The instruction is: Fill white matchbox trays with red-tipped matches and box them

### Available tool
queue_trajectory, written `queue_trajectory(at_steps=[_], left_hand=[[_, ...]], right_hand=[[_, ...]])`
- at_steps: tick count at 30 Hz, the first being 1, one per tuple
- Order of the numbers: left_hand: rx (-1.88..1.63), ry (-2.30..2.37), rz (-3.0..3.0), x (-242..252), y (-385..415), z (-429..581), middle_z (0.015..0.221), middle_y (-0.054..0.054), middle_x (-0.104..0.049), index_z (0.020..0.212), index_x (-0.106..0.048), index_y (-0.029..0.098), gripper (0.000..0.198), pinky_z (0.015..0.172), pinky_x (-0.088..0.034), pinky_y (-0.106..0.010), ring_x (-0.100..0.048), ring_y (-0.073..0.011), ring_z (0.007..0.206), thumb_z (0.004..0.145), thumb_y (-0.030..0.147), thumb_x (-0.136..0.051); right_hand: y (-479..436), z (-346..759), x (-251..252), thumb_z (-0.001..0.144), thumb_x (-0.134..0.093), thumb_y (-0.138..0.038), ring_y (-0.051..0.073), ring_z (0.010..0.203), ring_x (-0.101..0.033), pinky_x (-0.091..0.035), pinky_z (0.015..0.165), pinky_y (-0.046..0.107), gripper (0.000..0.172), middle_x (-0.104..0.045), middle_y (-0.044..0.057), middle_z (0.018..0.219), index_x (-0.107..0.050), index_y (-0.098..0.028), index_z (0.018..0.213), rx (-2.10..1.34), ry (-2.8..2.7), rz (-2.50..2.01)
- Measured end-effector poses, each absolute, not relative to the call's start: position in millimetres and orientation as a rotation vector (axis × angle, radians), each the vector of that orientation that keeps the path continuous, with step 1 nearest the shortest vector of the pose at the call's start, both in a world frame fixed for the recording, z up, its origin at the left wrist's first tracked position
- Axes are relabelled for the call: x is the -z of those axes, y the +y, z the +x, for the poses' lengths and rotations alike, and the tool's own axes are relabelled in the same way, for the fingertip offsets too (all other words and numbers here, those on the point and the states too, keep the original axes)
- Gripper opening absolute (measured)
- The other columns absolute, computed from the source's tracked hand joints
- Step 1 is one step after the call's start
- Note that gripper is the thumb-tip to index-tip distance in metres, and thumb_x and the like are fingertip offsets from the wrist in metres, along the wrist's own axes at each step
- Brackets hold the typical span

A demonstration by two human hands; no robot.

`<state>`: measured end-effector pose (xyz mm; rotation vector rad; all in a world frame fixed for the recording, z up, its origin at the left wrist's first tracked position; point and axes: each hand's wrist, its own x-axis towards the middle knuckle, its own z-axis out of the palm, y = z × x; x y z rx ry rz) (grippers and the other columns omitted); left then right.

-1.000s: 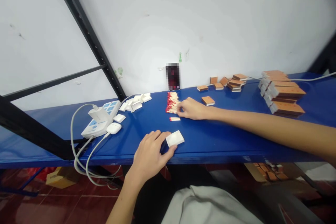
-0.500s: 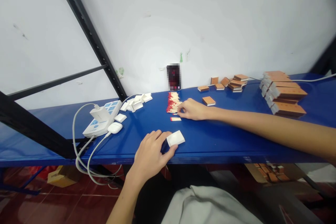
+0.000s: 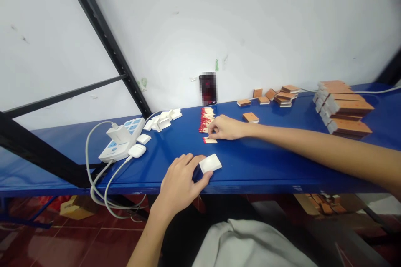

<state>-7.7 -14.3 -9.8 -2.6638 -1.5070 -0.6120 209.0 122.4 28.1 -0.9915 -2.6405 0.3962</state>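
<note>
My left hand [image 3: 181, 181] rests at the front edge of the blue table [image 3: 266, 162], its thumb and fingers closed on a small white matchbox tray [image 3: 210, 163]. Farther back, my right hand [image 3: 227, 127] is pinched at the near end of a pile of red-tipped matches [image 3: 205, 118]. A small bunch of matches [image 3: 209, 140] lies just in front of its fingers. What the pinched fingers hold is too small to make out.
Several empty white trays [image 3: 163, 121] lie beside a white power strip [image 3: 120, 145] with a charger, cables and an earbud case [image 3: 137, 150]. Brown matchbox sleeves [image 3: 282, 95] are scattered at the back; tall stacks [image 3: 344, 108] stand at the right. A black frame post [image 3: 103, 41] slants at left.
My right hand has slid slightly left and toward the small bunch of matches. My left hand and the white tray have stayed put. The camera tilted a little.
</note>
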Motion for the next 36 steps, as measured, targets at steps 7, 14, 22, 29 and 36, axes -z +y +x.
queue_trajectory(at_steps=[7, 14, 22, 29, 36], left_hand=[[0.593, -1.531, -2.681, 9, -15, -7, 0.097, -0.005, -0.061, 0.122, -0.062, 0.023, 0.034, 0.083, -0.045, -0.041, -0.057, -0.0256, 0.09, 0.099, 0.046, -0.05], [0.576, -1.545, -2.675, 7, -14, -6, 0.097, -0.006, -0.062, 0.122, -0.062, 0.023, 0.034, 0.083, -0.045, -0.04, -0.058, -0.0268, 0.092, 0.099, 0.046, -0.051], [0.57, -1.547, -2.673, 8, -15, -6, 0.102, -0.007, -0.063, 0.122, -0.062, 0.023, 0.035, 0.088, -0.046, -0.044, -0.059, -0.0287, 0.098, 0.099, 0.046, -0.05], [0.593, -1.545, -2.678, 9, -14, -6, 0.102, -0.006, -0.064, 0.121, -0.062, 0.023, 0.034, 0.09, -0.045, -0.045, -0.059, -0.0274, 0.096, 0.099, 0.046, -0.05], [0.595, -1.539, -2.673, 9, -14, -7, 0.103, -0.006, -0.065, 0.121, -0.063, 0.024, 0.034, 0.089, -0.046, -0.045, -0.059, -0.0276, 0.097, 0.099, 0.046, -0.051]], right_hand=[[117, 210, -38, 0.084, -0.059, -0.028, 0.013, 0.061, -0.054, -0.037, 0.062, 0.025, 0.021, -0.069, 0.003, 0.071, -0.073, -0.014, 0.079, -0.491, -2.645, -0.969], [116, 212, -27, 0.092, -0.051, -0.033, 0.013, 0.06, -0.049, -0.033, 0.062, 0.026, 0.028, -0.06, 0.001, 0.064, -0.064, -0.016, 0.075, -0.448, -2.62, -0.982], [106, 210, -10, 0.093, -0.054, -0.043, 0.015, 0.069, -0.055, -0.03, 0.061, 0.025, 0.026, -0.066, 0.002, 0.077, -0.066, -0.02, 0.091, -0.374, -2.516, -1.122], [106, 208, -9, 0.089, -0.058, -0.049, 0.017, 0.074, -0.058, -0.03, 0.062, 0.026, 0.029, -0.066, 0.003, 0.082, -0.064, -0.022, 0.095, -0.31, -2.518, -1.204], [107, 209, -8, 0.088, -0.059, -0.05, 0.017, 0.073, -0.057, -0.03, 0.061, 0.026, 0.028, -0.066, 0.003, 0.083, -0.063, -0.022, 0.094, -0.281, -2.532, -1.18]])
